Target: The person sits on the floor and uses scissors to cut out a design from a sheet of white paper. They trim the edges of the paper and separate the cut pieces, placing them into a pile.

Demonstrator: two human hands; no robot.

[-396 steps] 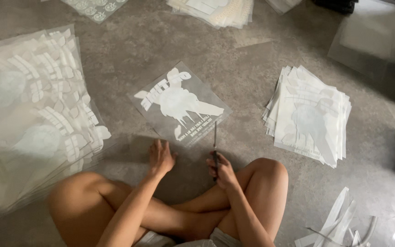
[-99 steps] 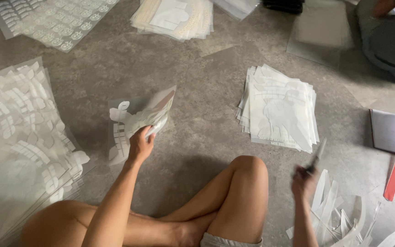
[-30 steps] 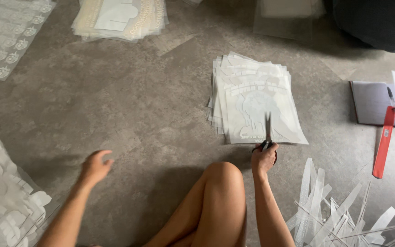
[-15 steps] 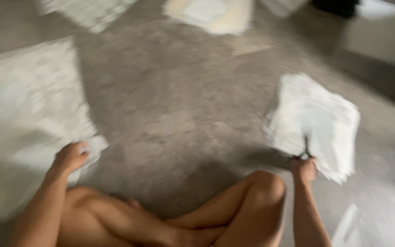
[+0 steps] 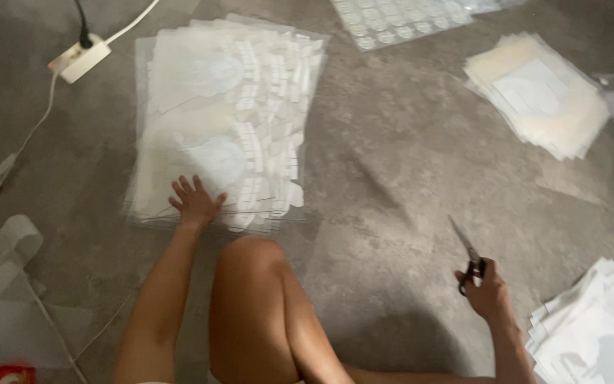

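While the left hand [image 5: 195,203] rests flat, fingers spread, on the near edge of a stack of clear printed film sheets [image 5: 229,121] on the grey floor [image 5: 392,178], the right hand [image 5: 488,291] grips closed scissors [image 5: 467,249], blades pointing up, well apart.

Far left on the grey floor [image 5: 406,178] sat a white power strip [image 5: 79,60] with a black plug in it. A sheet of small round cutouts [image 5: 399,18] lay at the far edge, a cream stack of sheets [image 5: 538,96] far right, another white stack [image 5: 595,331] near right, and loose clear strips [image 5: 5,245] near left.
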